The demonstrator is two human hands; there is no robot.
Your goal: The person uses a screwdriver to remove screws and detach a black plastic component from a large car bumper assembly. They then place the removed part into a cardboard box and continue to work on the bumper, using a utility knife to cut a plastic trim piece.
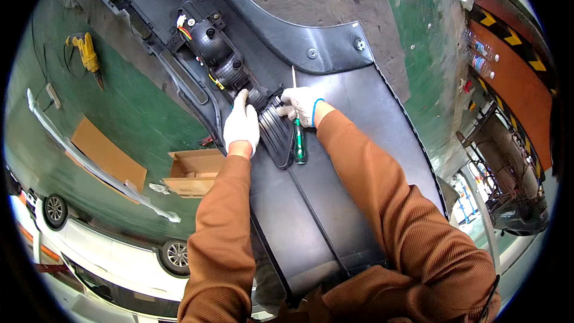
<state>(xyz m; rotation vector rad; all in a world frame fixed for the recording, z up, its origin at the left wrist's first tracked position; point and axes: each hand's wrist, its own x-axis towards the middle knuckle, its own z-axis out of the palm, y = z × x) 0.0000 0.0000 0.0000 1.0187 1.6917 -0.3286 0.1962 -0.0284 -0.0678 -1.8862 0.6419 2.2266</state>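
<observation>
A worker in a brown ribbed top and white gloves bends over a black housing (pixel 218 54) with red and yellow wires (pixel 186 33) along its left side, the piece lying on a large, dark molded panel (pixel 365 125). The left hand (pixel 242 124) is at the housing's near end, index finger stretched forward; whether it grips anything cannot be told. The right hand (pixel 304 106), just right of that same end, is closed around a green-handled screwdriver (pixel 300 143), its shaft pointing away from the wearer. A ribbed black section (pixel 275 134) extends from the housing toward the worker. Well left of the housing, a yellow power tool (pixel 88 54) lies on the green floor (pixel 137 98); an open cardboard box (pixel 194 172) sits nearer the worker, also to the housing's left. Plastic bottles (pixel 481 64) lie far to its right.
</observation>
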